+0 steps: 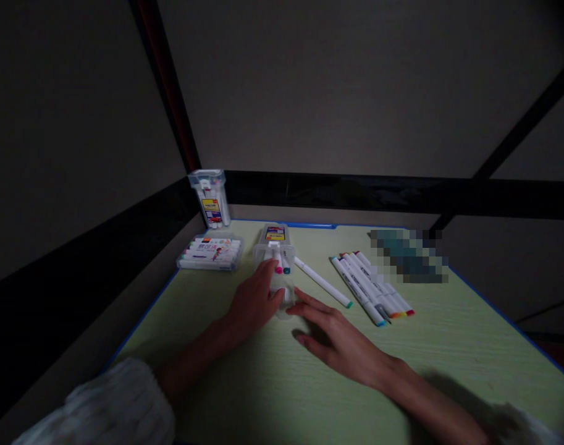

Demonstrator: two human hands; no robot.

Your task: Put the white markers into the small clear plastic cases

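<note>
A clear plastic marker case (263,252) lies on its back in the middle of the table, its mouth toward me. Inside it a pink-ended marker (278,269) and a dark teal-ended marker (286,270) show. The clear lid (287,308) hangs open on the near side. My left hand (252,301) is at the case's left side, forefinger against the pink-ended marker and thumb apart from it, over the lid. My right hand (340,337) reaches in from the right with spread fingers, fingertips at the lid's right edge. Nothing shows in its grasp.
Right of the case lies a green-ended marker (325,284), then a row of several markers (367,285). A blurred-out flat object (406,256) is at far right. On the left are a flat marker box (210,252) and an upright marker case (213,201).
</note>
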